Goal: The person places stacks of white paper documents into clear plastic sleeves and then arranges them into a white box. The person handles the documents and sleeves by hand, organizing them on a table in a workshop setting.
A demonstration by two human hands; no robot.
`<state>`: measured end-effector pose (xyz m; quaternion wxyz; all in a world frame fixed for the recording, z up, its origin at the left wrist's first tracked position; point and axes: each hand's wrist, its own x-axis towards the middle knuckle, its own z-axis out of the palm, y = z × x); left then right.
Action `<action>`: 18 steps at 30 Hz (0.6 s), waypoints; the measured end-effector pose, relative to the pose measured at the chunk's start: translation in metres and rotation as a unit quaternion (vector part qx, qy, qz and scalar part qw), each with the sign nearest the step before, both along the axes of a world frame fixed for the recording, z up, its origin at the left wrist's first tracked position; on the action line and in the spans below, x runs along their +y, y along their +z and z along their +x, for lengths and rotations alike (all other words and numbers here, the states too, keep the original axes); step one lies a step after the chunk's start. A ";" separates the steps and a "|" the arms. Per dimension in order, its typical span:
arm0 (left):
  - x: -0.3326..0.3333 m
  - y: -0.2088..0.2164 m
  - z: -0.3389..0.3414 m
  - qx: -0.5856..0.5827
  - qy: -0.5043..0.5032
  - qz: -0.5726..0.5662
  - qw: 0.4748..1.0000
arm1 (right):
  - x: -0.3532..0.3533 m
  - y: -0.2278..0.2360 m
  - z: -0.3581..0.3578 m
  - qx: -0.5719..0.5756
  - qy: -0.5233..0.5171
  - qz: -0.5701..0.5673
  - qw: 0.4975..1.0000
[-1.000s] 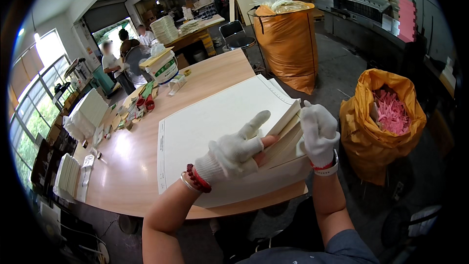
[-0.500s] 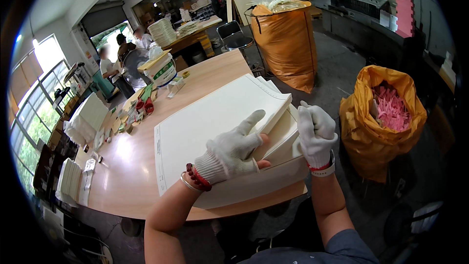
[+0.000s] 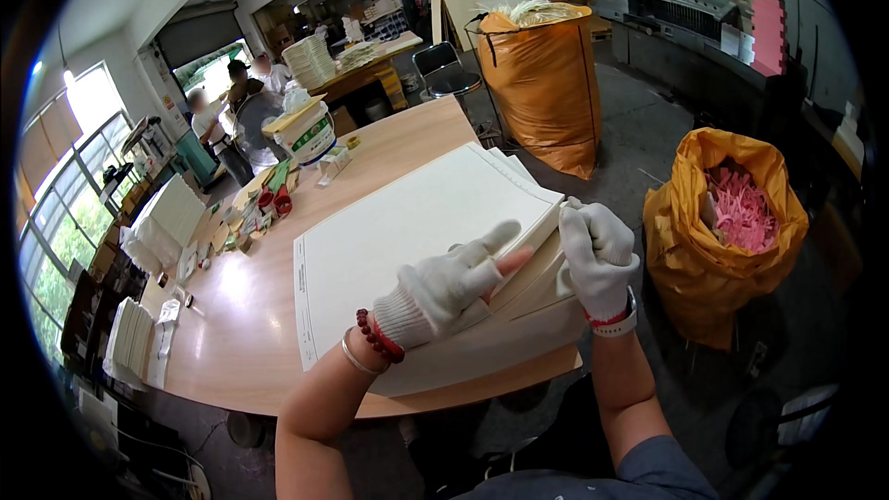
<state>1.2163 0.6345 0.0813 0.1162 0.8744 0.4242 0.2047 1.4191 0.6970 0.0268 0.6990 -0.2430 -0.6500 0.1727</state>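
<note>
Here — curled hands (image 3: 443, 285) (image 3: 597, 255) (left looser) against paper (image 3: 398, 236).

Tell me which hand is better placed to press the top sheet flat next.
Your left hand, probably: it lies over the white paper stack, one finger extended across the top. Your right hand is curled out at the stack's right edge.

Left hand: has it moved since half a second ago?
Yes, slightly: against the wooden table, the left hand has shifted rightward, toward the right hand.
</note>
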 end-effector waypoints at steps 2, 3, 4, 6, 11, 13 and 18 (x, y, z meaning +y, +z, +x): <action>0.004 0.004 0.000 0.045 -0.020 -0.035 0.998 | 0.004 -0.003 0.001 -0.017 -0.021 0.037 0.999; 0.005 0.003 -0.001 0.022 -0.024 -0.030 0.999 | 0.006 -0.005 0.002 -0.026 -0.032 0.055 0.998; 0.006 -0.001 -0.002 -0.001 -0.028 -0.026 0.999 | 0.007 -0.005 0.003 -0.033 -0.036 0.062 0.997; 0.005 -0.007 -0.002 -0.034 -0.034 0.012 0.999 | 0.008 -0.008 0.004 -0.046 -0.040 0.074 0.995; 0.007 -0.011 -0.001 -0.082 -0.040 0.034 0.995 | 0.007 -0.010 0.005 -0.038 -0.018 0.051 0.998; 0.007 -0.010 0.000 -0.084 -0.049 0.029 0.995 | 0.007 -0.009 0.005 -0.039 -0.018 0.062 0.997; 0.007 -0.009 -0.001 -0.070 -0.051 0.043 0.995 | 0.006 -0.007 0.008 -0.051 0.009 0.043 0.998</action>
